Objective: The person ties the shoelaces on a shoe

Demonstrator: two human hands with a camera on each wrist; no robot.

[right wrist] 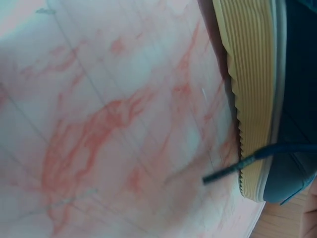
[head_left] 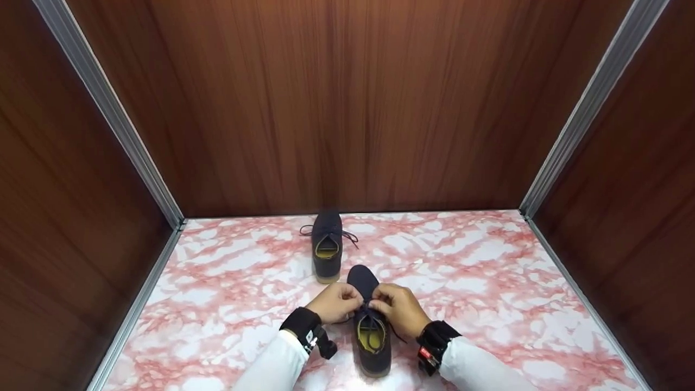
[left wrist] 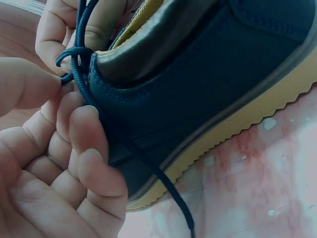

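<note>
A dark navy lace-up shoe (head_left: 374, 363) with a yellow lining stands on the floor, toe pointing away. My left hand (head_left: 335, 303) is at the left side of its lacing, and my right hand (head_left: 400, 310) is at the right side. In the left wrist view, the left thumb and fingers pinch the dark shoelace (left wrist: 80, 64), which crosses in a loop over the shoe's opening. One lace end (left wrist: 174, 194) hangs down across the shoe's side. The right fingers pinch the lace opposite. A lace tip (right wrist: 229, 172) sticks out past the ribbed sole in the right wrist view.
A matching shoe (head_left: 327, 269), its lace tied in a bow, stands farther off to the left near the back wall (head_left: 347, 108). Wood-grain panels (head_left: 613, 228) with metal edge strips enclose the red-and-white marbled floor (head_left: 228, 304).
</note>
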